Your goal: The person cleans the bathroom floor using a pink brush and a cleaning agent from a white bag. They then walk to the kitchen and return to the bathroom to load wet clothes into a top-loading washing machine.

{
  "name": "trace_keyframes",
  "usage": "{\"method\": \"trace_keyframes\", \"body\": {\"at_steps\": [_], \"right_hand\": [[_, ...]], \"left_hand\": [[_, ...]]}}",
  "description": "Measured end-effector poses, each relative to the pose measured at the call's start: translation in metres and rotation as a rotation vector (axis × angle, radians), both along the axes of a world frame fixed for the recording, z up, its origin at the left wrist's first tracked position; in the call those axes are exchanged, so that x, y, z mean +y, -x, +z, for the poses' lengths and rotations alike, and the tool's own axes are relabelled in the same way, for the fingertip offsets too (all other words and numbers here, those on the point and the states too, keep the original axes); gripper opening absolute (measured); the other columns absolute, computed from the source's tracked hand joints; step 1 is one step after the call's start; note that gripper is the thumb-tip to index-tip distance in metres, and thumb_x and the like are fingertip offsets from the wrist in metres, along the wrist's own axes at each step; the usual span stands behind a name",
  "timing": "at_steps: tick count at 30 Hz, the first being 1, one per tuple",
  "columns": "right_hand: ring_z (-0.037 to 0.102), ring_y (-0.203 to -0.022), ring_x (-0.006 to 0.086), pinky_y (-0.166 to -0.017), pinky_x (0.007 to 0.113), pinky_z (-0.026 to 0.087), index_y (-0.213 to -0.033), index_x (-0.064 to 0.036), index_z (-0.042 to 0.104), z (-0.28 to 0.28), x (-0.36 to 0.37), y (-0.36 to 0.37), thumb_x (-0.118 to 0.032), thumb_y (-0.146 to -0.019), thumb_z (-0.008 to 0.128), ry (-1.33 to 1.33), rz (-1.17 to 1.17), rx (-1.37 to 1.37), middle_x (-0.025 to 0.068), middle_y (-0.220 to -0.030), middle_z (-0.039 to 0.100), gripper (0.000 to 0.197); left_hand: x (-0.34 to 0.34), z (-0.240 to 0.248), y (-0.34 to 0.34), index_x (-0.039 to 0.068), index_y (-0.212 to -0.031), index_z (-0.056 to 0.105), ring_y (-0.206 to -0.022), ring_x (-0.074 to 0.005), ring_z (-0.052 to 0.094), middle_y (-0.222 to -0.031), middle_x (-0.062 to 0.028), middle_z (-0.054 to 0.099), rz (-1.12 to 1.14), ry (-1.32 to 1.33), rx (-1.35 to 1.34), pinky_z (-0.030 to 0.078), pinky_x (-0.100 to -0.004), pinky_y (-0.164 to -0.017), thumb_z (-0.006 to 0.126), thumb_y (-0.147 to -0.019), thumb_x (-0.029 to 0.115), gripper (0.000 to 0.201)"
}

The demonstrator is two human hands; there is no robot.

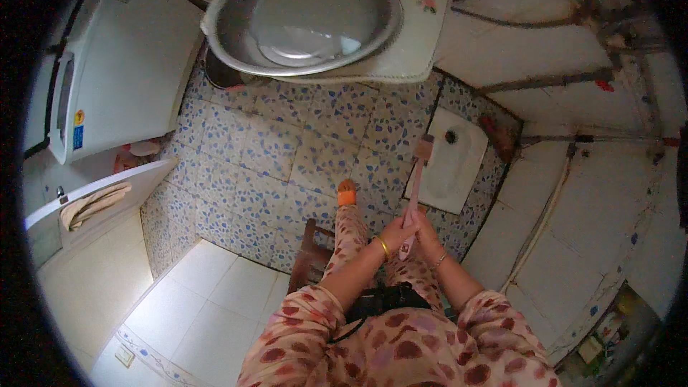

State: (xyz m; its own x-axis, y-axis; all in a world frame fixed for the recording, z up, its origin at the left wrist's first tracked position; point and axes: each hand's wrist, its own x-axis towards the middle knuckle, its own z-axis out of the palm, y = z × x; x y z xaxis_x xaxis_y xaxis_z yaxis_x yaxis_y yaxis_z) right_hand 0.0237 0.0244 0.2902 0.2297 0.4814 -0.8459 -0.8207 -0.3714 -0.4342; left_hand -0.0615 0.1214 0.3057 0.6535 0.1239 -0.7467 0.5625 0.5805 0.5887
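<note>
Both my hands are closed on the pale pink handle of a long brush. My left hand, with a gold bangle at its wrist, and my right hand meet around the lower part of it, and the handle's end sticks out below them. The brush's brownish head points away from me, over the left edge of a white squat toilet in the floor. Whether the head touches the toilet, I cannot tell. A dark drain hole shows at the toilet's far end.
A wide metal basin rests on a pale stand ahead. To the left are a white appliance and a shelf with a beige cloth. A brown wooden stool is beside my leg. Pipes run along the right wall.
</note>
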Motion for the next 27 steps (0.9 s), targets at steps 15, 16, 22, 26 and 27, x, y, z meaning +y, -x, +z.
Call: {"method": "trace_keyframes", "body": {"at_steps": [15,16,22,26,27], "right_hand": [[0.052,-0.057,0.0138,-0.051,0.028,0.044,-0.082,-0.0048,0.054,0.087,-0.125,-0.268,-0.027,-0.082,0.05,0.446,-0.052,-0.659,0.0057,-0.067,0.055,0.023],[0.05,-0.053,0.0142,-0.049,0.027,0.043,-0.077,-0.0043,0.054,0.095,-0.123,-0.289,-0.027,-0.081,0.051,0.426,-0.155,-0.711,0.0059,-0.063,0.054,0.023],[0.052,-0.055,0.0146,-0.049,0.029,0.043,-0.073,-0.0032,0.055,0.131,-0.109,-0.45,-0.028,-0.082,0.047,0.384,-0.127,-1.125,0.0071,-0.067,0.055,0.028],[0.054,-0.064,0.0172,-0.053,0.032,0.045,-0.087,-0.0028,0.053,0.137,-0.074,-0.544,-0.028,-0.084,0.047,0.462,-0.192,-1.201,0.009,-0.077,0.056,0.026],[0.054,-0.067,0.018,-0.054,0.033,0.045,-0.091,-0.0028,0.052,0.134,-0.073,-0.569,-0.028,-0.084,0.047,0.507,-0.163,-1.254,0.0097,-0.079,0.056,0.027]], "left_hand": [[0.093,0.035,0.012,0.0,-0.107,0.049,-0.077,-0.0222,0.057,-0.087,-0.0146,0.059,-0.284,-0.388,0.041,0.044,-0.0333,-0.068,0.058,-0.073,0.046,0.058],[0.091,0.01,0.032,-0.002,-0.105,0.05,-0.074,-0.0222,0.057,-0.085,-0.015,0.059,-0.292,-0.409,0.042,0.044,-0.0333,-0.066,0.059,-0.073,0.045,0.057],[0.113,0.02,0.018,-0.004,-0.092,0.051,-0.063,-0.0185,0.053,-0.077,-0.0119,0.057,-0.309,-0.488,0.13,0.043,-0.0322,-0.057,0.061,-0.072,0.041,0.05],[0.104,0.09,-0.006,-0.001,-0.086,0.054,-0.058,-0.0152,0.049,-0.069,-0.0053,0.055,-0.155,-0.443,0.244,0.041,-0.0297,-0.051,0.062,-0.073,0.034,0.039],[0.101,0.113,-0.016,-0.001,-0.087,0.054,-0.059,-0.0155,0.05,-0.071,-0.0052,0.056,-0.172,-0.407,0.277,0.042,-0.0296,-0.052,0.062,-0.073,0.034,0.039]]}}
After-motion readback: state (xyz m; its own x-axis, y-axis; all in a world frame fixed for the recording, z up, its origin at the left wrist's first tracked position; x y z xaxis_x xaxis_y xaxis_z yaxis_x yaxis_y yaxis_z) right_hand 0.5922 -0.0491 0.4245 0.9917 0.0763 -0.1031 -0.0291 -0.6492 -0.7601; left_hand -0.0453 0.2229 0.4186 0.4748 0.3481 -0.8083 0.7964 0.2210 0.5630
